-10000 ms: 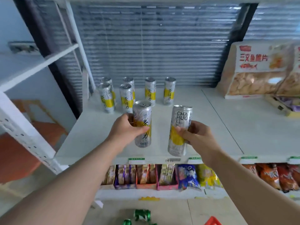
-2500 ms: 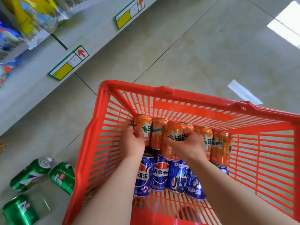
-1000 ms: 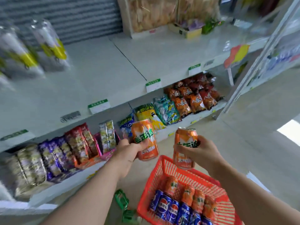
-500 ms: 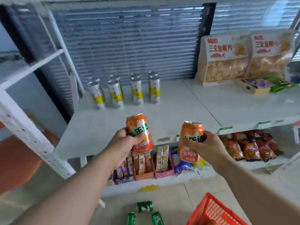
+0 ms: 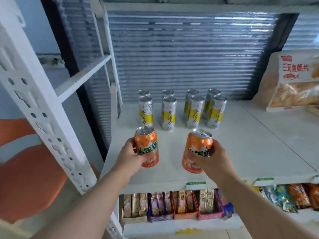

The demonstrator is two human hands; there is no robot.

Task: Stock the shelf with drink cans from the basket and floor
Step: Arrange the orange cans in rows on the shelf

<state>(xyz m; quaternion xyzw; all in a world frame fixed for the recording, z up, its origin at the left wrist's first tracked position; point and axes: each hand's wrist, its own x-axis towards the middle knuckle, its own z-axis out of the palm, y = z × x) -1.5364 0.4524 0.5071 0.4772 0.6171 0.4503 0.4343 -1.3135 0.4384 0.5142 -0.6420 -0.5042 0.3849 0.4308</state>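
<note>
My left grip (image 5: 128, 156) curled round orange can (image 5: 146, 149); right grip (image 5: 212, 161) curled round second orange can (image 5: 196, 150); both upright. Since half second ago both cans went from before shelf (image 5: 241, 152) edge to over its front, near silver-yellow cans (image 5: 195, 112).

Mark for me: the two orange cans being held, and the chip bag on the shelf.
left orange can (image 5: 146, 141), head view, orange body above the lettering
right orange can (image 5: 198, 142), head view, orange body under the rim
chip bag (image 5: 296, 83), head view, middle of front panel
</note>
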